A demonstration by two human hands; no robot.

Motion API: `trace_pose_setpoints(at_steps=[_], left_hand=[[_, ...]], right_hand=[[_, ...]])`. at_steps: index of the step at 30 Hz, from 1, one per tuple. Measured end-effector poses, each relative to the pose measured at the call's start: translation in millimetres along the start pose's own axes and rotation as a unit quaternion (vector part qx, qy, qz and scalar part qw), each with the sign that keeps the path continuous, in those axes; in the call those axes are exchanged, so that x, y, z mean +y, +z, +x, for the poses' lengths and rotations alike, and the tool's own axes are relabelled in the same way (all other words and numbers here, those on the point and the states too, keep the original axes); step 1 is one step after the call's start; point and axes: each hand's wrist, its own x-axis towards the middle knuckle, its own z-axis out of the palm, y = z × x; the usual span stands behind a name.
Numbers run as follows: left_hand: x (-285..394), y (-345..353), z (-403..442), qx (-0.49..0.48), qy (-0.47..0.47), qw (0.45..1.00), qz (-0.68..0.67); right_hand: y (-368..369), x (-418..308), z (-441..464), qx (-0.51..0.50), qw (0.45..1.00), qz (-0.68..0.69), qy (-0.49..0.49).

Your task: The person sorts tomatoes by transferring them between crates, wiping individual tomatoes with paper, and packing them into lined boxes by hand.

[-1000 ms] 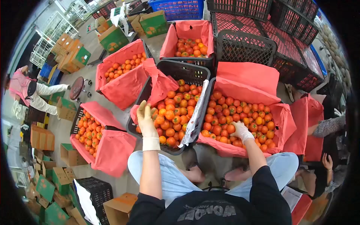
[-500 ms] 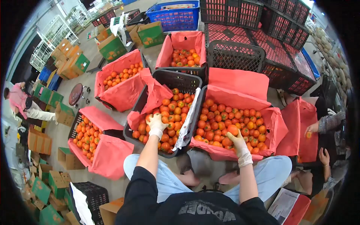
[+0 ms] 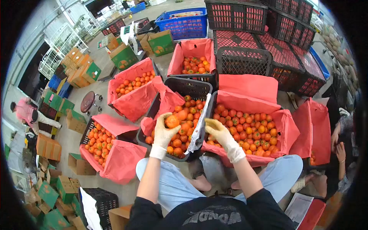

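Held tomato (image 3: 172, 121) above centre crate (image 3: 193, 87)

Tomato at frame centre, held in the left hand (image 3: 164, 135), fingers and thumb around it. Roundish, no distinct long axis; stem-end direction cannot be told. Right hand (image 3: 221, 134), right of it, points upper left, fingers bent; cannot tell whether it holds anything. Centre crate: black, loose tomatoes inside. Red-lined crate (image 3: 289, 128), right of centre: many tomatoes, red to orange.

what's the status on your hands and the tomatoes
Left hand holding a tomato over the black crate. Right hand open, no tomato visible in it. White sheet along crate's edge between them.
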Motion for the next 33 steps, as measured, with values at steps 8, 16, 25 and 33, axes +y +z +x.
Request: trace_pose_setpoints(at_steps=[8,16,25,33], left_hand=[[42,68,-37,-0.155,0.016,0.985,-0.076],[81,99,-52,-0.249,0.056,0.956,-0.143],[63,91,-46,-0.329,-0.119,0.877,-0.329],[0,67,-11,-0.115,-0.146,0.950,-0.251]], right_hand=[[-12,36,-85,-0.043,0.985,0.161,-0.051],[-6,46,-79,-0.069,0.919,0.364,-0.134],[-26,48,-88,-0.069,0.889,0.431,-0.137],[-37,51,-90,-0.064,0.853,0.497,-0.148]])
